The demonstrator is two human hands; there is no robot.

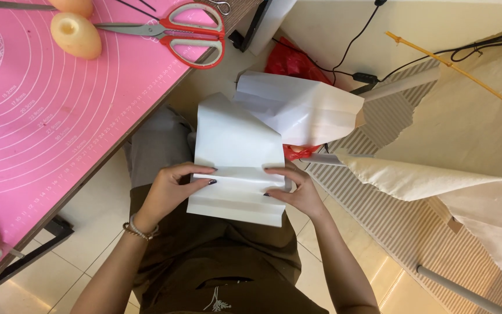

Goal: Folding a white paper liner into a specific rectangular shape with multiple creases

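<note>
A large white sheet of paper [245, 145] lies folded over my lap, its far part [303, 107] creased and lifted. My left hand [172, 189] pinches the paper's left edge near the bottom fold. My right hand [297, 189] grips the right edge at the same height. Both thumbs rest on top of the folded band. A beaded bracelet [139, 231] circles my left wrist.
A pink silicone mat [36, 116] covers the table on the left. On it lie red-handled scissors [175, 32] and a pale egg-shaped object [75, 35]. A red plastic bag [291, 61], black cables [355, 40] and draped cream cloth [437, 174] sit to the right.
</note>
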